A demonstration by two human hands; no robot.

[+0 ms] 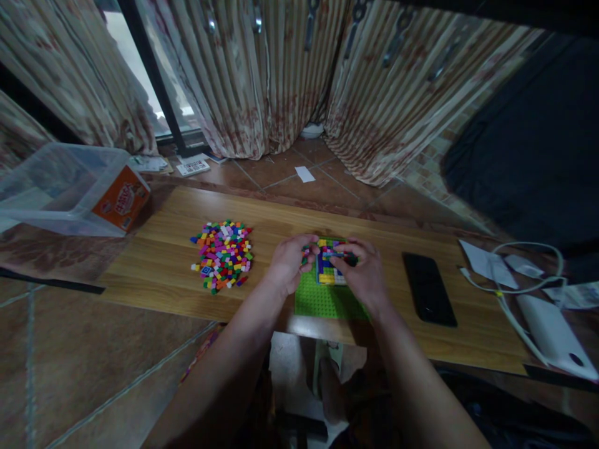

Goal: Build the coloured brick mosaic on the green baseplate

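A green baseplate point(322, 300) lies on a low wooden board point(159, 262), near its front edge. A patch of coloured small bricks point(327, 269) is built on the plate's far part. My left hand point(291, 262) rests at the plate's left far corner, fingers curled against the bricks there. My right hand point(365, 271) sits over the built patch, its fingertips pinched on a small brick at the top row. To the left lies a loose pile of many-coloured small bricks point(223, 254), apart from both hands.
A black phone point(428, 288) lies flat to the right of the plate. Farther right are white cables point(505, 293), papers and a white power bank point(552, 333). A clear plastic tub point(65, 187) stands at the far left. Curtains hang behind on a tiled floor.
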